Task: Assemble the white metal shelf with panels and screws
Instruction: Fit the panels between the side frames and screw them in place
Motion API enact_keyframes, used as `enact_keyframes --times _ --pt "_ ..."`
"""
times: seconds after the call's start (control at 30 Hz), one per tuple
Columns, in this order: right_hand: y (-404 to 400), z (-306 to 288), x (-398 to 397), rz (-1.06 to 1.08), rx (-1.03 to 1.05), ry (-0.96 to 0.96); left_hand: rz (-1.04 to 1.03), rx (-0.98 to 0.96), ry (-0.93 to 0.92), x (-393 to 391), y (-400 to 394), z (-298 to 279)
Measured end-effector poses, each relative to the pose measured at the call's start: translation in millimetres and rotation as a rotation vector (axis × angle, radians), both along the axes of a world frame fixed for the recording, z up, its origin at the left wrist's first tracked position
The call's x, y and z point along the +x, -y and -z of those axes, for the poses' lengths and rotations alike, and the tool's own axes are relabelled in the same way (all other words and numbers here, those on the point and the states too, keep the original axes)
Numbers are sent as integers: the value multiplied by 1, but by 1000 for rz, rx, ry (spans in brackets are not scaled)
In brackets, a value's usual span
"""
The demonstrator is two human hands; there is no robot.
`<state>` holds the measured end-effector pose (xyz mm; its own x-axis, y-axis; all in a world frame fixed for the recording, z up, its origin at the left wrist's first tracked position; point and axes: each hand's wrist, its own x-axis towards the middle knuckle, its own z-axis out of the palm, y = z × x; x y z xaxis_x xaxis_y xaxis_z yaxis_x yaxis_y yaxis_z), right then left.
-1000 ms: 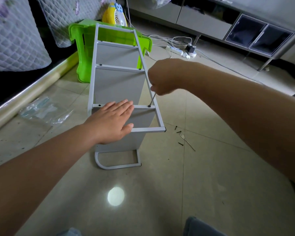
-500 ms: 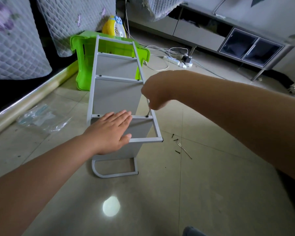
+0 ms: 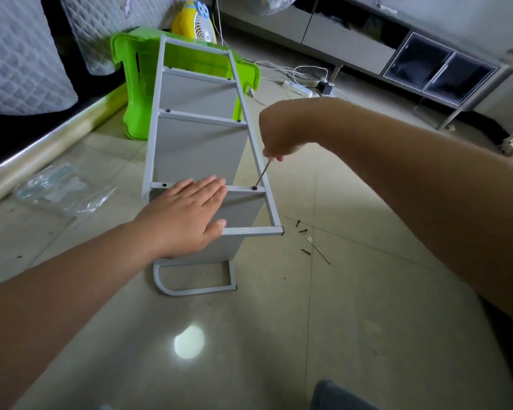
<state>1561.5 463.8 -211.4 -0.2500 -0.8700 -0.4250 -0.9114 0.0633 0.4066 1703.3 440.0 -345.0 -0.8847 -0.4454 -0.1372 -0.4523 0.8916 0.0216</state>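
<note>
Shelf on its side on the floor; right-end screw of the near crossbar being driven.

Shelf [image 3: 196, 149] lies on the tiled floor [image 3: 353, 306], far end propped against a green stool [image 3: 137, 84], side frame facing up, panels standing on edge beneath it. Left hand [image 3: 187, 217] lies flat, fingers spread, pressing on the near crossbar and panel edge to steady the frame. Right hand [image 3: 279, 134] is closed round the top of a thin driver [image 3: 263, 173]; handle hidden in the fist. Over the last second the shaft has gone from short and nearly buried under the fist to long and slanted, tip still in the screw [image 3: 254, 188]: probably a re-grip between turns, so this joint is judged not yet tight. Spare screws [image 3: 302, 231] and a second thin tool [image 3: 317, 249] lie on the floor just beside the frame's near corner.
</note>
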Motion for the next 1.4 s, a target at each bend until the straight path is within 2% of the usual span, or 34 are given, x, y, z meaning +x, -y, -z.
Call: enact_keyframes --times 0.13,0.27,0.37,0.43,0.57,0.77,0.93,1.13,1.23,1.3,1.4 --pt "5 -6 0 256 76 136 12 6 7 -1 -6 0" --pt "0 -4 2 349 -39 250 5 15 -7 0 -2 -2" --pt "-9 2 5 148 -107 115 10 21 0 1 -2 -3" --pt "-17 1 11 -2 -52 -13 9 29 3 1 -3 -3" --pt "-20 -3 14 -213 89 -150 4 31 0 2 -2 -3" --pt "-17 0 10 -366 75 -198 8 23 -6 0 -4 -1" --pt "-19 0 -1 -224 45 -110 12 41 -1 -2 -2 -3" --pt "8 -3 8 163 168 77 10 41 -2 0 -5 -1" --pt "13 -9 7 276 187 159 4 52 4 1 -6 -1" --pt "11 -8 8 281 188 162 -2 54 6 1 -5 -4" --pt "5 -2 14 101 164 64 0 49 12 1 -4 -6"
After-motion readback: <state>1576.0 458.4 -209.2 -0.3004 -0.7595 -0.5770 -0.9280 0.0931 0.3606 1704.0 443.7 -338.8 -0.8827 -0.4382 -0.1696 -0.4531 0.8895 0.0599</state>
